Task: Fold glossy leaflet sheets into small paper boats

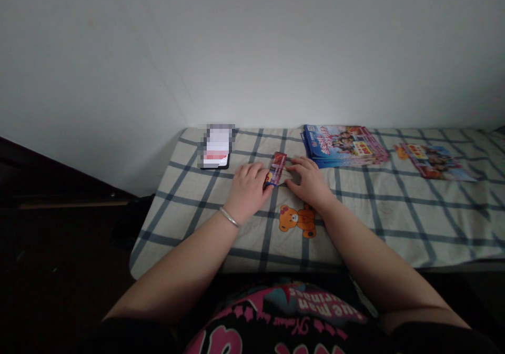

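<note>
A small folded flyer [279,165], red and purple with a yellow patch, lies on the checked cloth between my hands. My left hand [249,185] is at its left side, with thumb and fingers closed on the lower left corner. My right hand [310,181] rests just right of the flyer, thumb and fingers apart, fingertips close to its right edge and nothing in them. Past the right hand sits a stack of colourful flyers [343,144], unfolded. Another flyer [440,162] lies by itself farther right.
A phone [216,146] with a lit screen lies left of the hands. Blue-striped cloth [189,212] with a printed bear [298,221] covers the surface. A white wall [252,54] rises along the back edge. The surface's left edge drops to a dark floor.
</note>
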### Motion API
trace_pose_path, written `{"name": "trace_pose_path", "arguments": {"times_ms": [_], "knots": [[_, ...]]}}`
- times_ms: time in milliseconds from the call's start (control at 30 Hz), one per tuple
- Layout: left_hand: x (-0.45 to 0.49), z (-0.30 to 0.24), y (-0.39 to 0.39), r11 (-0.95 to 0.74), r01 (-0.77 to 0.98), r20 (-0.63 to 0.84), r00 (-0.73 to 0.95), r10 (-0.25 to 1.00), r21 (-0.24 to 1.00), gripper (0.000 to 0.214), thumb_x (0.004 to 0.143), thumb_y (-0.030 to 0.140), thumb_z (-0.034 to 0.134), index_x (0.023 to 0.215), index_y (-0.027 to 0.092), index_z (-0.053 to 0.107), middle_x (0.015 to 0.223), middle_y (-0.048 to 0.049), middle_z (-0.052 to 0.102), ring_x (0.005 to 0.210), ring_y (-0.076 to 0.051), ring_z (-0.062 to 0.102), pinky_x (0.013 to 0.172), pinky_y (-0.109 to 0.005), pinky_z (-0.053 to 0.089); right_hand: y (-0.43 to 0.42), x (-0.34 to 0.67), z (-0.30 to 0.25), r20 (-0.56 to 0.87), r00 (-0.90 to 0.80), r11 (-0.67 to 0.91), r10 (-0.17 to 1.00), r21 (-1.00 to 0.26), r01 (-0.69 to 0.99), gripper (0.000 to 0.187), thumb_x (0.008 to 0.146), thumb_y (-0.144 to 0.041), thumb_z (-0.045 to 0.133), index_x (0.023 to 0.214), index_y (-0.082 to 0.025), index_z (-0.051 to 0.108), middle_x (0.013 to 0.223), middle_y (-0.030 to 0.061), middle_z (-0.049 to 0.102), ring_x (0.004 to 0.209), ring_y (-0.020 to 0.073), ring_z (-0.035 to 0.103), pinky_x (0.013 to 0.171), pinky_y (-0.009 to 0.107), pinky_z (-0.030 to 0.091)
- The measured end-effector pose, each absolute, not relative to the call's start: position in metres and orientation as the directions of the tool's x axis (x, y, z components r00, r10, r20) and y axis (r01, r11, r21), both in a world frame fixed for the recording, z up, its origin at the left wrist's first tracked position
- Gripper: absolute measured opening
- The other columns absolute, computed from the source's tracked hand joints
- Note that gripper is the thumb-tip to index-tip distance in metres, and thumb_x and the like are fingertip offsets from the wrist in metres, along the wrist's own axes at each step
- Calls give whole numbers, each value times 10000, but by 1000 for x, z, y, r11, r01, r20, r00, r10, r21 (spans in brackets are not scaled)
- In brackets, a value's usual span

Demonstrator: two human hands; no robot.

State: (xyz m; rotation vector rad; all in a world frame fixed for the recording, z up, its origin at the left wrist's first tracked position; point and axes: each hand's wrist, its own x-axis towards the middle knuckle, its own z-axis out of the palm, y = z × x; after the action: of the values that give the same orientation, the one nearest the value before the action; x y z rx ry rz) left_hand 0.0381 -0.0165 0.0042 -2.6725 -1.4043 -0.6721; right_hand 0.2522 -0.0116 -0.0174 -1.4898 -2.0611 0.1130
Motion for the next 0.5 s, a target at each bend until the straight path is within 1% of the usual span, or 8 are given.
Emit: {"name": "trace_pose_path", "arguments": {"times_ms": [100, 200, 267, 367, 433, 500], "knots": [[36, 1, -12, -611, 762, 380, 511, 771, 216, 375, 885, 298, 624, 1223, 140, 589, 1315, -130, 589, 1240, -304, 496, 1091, -502, 377, -12, 252, -18, 404, -190, 362, 895, -409, 838, 301, 792, -294, 659, 1077, -217, 720, 1257, 114, 642, 1273, 313, 488, 1092, 568, 379], [35, -3, -6, -625, 716, 378, 510, 773, 311, 373, 856, 230, 655, 1215, 166, 576, 1281, -109, 620, 1224, -284, 527, 1082, -510, 387, -11, 253, -19, 403, -196, 369, 894, -414, 832, 286, 806, -293, 654, 1075, -231, 729, 1251, 101, 645, 1262, 304, 496, 1088, 556, 387], [35, -5, -3, -625, 683, 389, 495, 777, 378, 371, 837, 184, 665, 1195, 177, 566, 1211, -96, 657, 1173, -273, 569, 1048, -509, 412, -10, 254, -19, 396, -220, 386, 892, -410, 826, 277, 816, -293, 653, 1076, -235, 730, 1256, 95, 643, 1264, 297, 496, 1089, 543, 390], [35, -6, 0, -618, 636, 407, 467, 785, 462, 345, 833, 146, 661, 1160, 189, 558, 1063, -62, 707, 1038, -242, 631, 1005, -493, 435, -9, 254, -18, 387, -249, 408, 888, -412, 815, 257, 830, -275, 643, 1072, -236, 722, 1256, 88, 646, 1272, 290, 494, 1089, 529, 391], [35, -7, 0, -602, 631, 404, 448, 798, 489, 325, 837, 140, 661, 1142, 193, 563, 934, -29, 723, 966, -224, 643, 971, -461, 453, -9, 254, -17, 390, -265, 427, 882, -424, 799, 272, 827, -253, 638, 1091, -229, 699, 1243, 85, 654, 1254, 284, 512, 1084, 516, 398], [35, -6, 0, -579, 657, 397, 425, 813, 483, 297, 840, 146, 668, 1122, 186, 581, 847, -15, 715, 930, -216, 640, 912, -410, 478, -10, 252, -15, 397, -246, 422, 884, -454, 785, 330, 815, -253, 645, 1142, -208, 657, 1211, 103, 663, 1206, 288, 549, 1053, 506, 426]]}}
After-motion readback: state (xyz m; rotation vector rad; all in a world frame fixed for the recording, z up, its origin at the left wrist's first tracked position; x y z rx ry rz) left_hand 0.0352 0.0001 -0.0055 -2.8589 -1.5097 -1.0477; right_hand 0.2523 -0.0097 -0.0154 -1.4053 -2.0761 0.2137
